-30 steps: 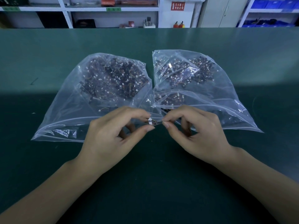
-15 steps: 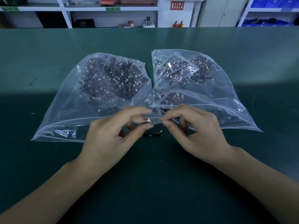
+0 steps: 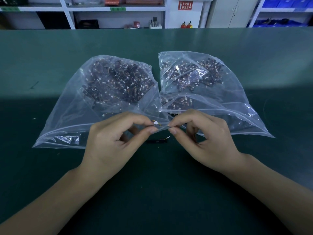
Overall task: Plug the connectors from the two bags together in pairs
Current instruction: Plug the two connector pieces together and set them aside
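White plastic connector [image 3: 155,123] is tiny, light, fiddly (thin wires bend): left hand [image 3: 111,143] and right hand [image 3: 203,141] pinch it by its housings.

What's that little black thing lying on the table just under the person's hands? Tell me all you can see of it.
The black piece is a small, dark, oblong part lying flat on the green table, just in front of the two bags. A thin yellowish wire runs from its right end to a tiny white plug. Neither hand touches it. Finer detail is too small to tell.
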Tool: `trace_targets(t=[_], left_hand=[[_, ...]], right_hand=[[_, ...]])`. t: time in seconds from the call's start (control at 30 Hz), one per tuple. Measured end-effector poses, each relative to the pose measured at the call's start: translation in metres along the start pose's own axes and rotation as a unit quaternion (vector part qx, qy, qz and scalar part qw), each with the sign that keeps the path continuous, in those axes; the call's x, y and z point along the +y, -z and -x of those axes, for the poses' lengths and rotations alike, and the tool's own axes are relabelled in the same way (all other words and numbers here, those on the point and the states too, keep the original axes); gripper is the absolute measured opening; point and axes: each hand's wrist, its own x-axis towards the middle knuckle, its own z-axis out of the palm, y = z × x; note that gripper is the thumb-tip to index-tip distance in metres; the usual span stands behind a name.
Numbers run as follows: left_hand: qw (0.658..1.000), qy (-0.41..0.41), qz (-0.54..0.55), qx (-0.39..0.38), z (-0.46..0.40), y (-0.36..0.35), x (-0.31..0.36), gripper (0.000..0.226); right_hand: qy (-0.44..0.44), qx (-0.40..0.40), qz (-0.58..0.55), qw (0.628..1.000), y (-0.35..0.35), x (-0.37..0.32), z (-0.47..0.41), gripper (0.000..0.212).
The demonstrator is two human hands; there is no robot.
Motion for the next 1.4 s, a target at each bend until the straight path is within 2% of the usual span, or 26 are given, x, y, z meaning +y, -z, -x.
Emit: trace_targets(t=[0.17,0.5,0.97,1.3,1.4], left_hand=[[0.999,-0.029,-0.023,-0.010,-0.0004,-0.0002,0.0013,0.015],[0.997,-0.051,-0.030,-0.041,-0.0003,0.0007,-0.0013,0.008],[0.997,-0.057,-0.042,-0.043,0.0003,-0.0006,-0.0010,0.010],[0.995,-0.065,-0.032,-0.064,0.0007,0.0003,-0.0036,0.002],[0.995,-0.062,-0.045,-0.063,0.0016,-0.0010,-0.0038,0.006]], right_hand=[[0.000,0.002,0.005,1.000,0.0004,0.0022,-0.0006,0.008],[-0.003,-0.012,-0.011,1.000,0.0011,0.0036,-0.0017,0.006],[-0.005,-0.011,-0.017,1.000,-0.0013,0.0038,-0.0001,0.004],[-0.020,-0.048,-0.026,0.998,0.0016,0.0011,-0.0015,0.006],[-0.039,-0.061,-0.027,0.997,0.0032,-0.0017,-0.0021,0.007]])
